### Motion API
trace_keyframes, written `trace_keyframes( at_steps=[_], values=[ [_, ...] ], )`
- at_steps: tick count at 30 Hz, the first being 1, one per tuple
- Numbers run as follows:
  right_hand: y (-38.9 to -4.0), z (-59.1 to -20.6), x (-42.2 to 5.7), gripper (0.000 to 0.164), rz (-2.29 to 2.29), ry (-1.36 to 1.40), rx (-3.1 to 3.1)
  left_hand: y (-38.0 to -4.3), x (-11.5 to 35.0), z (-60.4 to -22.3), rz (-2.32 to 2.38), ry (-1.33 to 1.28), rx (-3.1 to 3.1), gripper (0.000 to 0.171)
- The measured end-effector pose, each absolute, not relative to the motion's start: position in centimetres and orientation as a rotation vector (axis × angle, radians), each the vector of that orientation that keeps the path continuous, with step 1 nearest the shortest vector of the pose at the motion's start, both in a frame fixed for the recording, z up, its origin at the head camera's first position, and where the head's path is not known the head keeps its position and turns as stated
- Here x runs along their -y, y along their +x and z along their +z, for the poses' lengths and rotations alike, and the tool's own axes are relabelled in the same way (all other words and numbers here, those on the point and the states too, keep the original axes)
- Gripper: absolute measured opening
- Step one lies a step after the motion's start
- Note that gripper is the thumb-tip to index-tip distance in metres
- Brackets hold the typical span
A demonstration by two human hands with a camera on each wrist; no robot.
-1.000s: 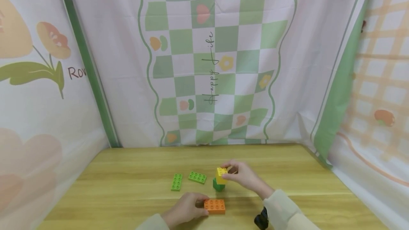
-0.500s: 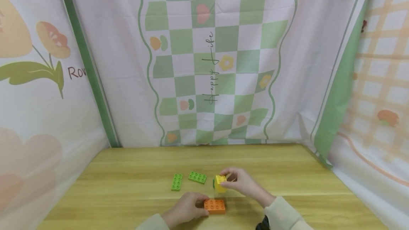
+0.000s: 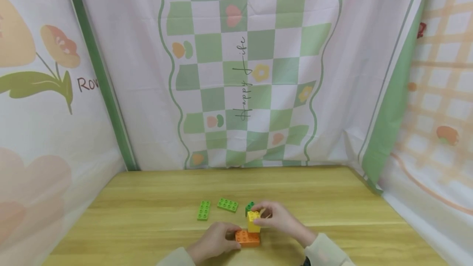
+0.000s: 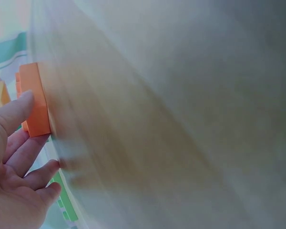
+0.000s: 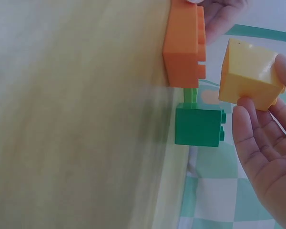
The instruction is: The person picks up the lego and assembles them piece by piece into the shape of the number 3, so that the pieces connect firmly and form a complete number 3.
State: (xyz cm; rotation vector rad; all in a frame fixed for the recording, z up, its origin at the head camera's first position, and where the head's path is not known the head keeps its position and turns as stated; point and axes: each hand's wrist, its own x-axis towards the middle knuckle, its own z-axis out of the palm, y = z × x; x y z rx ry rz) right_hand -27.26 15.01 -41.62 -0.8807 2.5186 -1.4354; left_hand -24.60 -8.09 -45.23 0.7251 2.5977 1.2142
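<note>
The yellow block [image 3: 253,226], pinched in the right hand [image 3: 279,217], is up off the orange block [image 3: 244,239] toward 1 o'clock in the head view, and the orange block lies long from 9 to 3 o'clock, the nearer left hand [image 3: 215,239] pinching its 9 o'clock end

Soft, even light across the head view; both wrist views run hazy, desk [image 4: 133,129] blurred, left fingers [image 4: 41,177] casting fuzzy shadows, yellow brick [image 5: 252,71] catching a glint!

gap: yellow block [image 5: 251,67] over orange block [image 5: 183,50] | obstacle: dark-green block [image 5: 198,125] beyond
</note>
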Motion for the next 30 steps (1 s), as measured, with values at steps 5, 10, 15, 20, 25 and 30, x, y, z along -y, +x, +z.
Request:
trace_keyframes(
  at_steps=[5,10,15,20,25,30],
  values=[
    [-27.0,-41.8,-14.9,0.033,-1.414,-0.925,-2.525,-24.5,8.1,-45.2,1.228,0.723,-2.597,0.036],
    [-26.9,-42.3,-14.9,0.032,-1.38,-0.971,-2.539,-24.5,8.1,-45.1,1.226,0.722,-2.598,0.033],
    [-26.7,-42.6,-14.9,0.034,-1.376,-0.996,-2.526,-24.5,8.0,-45.2,1.218,0.73,-2.607,0.034],
    [-26.6,-42.7,-14.9,0.035,-1.382,-1.003,-2.492,-24.5,8.0,-45.3,1.222,0.73,-2.606,0.035],
    [-26.7,-42.7,-14.9,0.034,-1.363,-1.022,-2.495,-24.6,8.0,-45.2,1.227,0.714,-2.597,0.035],
    [-26.7,-42.8,-14.9,0.031,-1.371,-1.023,-2.487,-24.5,8.0,-45.2,1.228,0.731,-2.604,0.034]
  ],
)
